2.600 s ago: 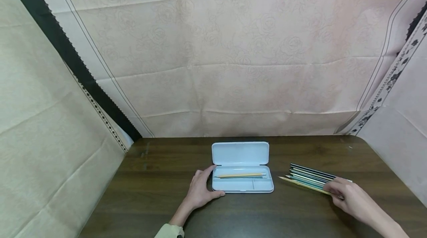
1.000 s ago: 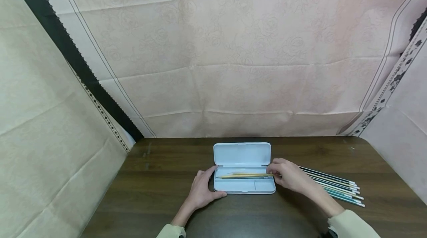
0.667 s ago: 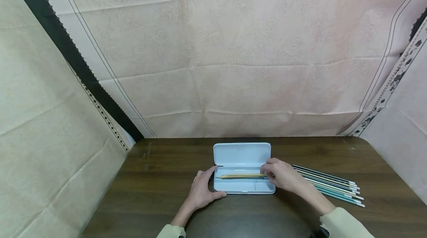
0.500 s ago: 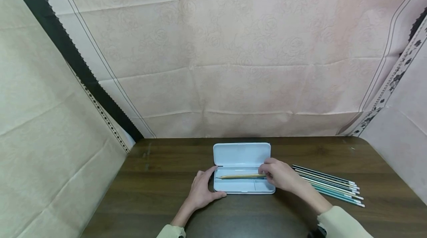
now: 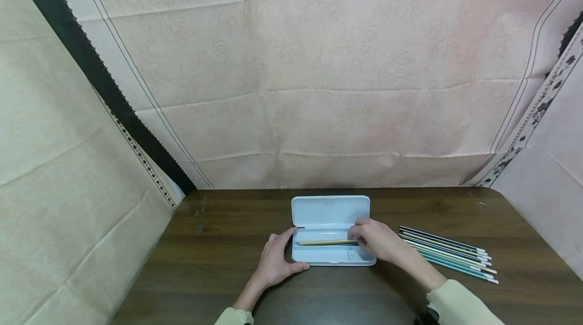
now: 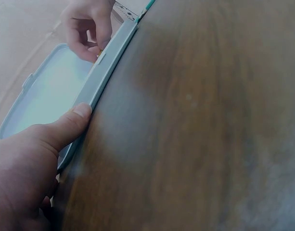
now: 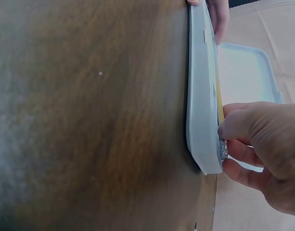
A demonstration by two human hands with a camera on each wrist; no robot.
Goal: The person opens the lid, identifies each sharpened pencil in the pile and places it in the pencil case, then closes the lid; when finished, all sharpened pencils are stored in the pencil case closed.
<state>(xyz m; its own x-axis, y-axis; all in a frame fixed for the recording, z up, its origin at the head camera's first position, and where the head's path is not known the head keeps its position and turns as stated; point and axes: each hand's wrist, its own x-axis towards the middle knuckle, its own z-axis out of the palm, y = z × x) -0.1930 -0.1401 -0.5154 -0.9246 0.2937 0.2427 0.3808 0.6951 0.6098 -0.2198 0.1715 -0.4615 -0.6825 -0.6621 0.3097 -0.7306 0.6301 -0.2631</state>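
Observation:
A light blue pencil case [image 5: 330, 260] lies on the table with its lid [image 5: 330, 211] raised at the back. My left hand [image 5: 275, 259] holds the case's left end, thumb at the front edge and index finger at the back corner. Inside the case lies a yellow pencil [image 5: 323, 242], its tip toward the left, with darker pencils beside it. Over the case's right half, my right hand [image 5: 375, 238] pinches the yellow pencil near its metal-banded end [image 7: 224, 148] between thumb and fingers. The hand hides that end in the head view.
Several dark, green and pale pencils [image 5: 451, 251] lie side by side on the brown wooden table [image 5: 218, 244], right of the case. Pale patterned cloth [image 5: 328, 87] hangs behind the table and along both sides.
My right hand came from the pencil bundle at right to the case with the yellow pencil, then slid left and lowered it inside. My left hand has kept its place on the case.

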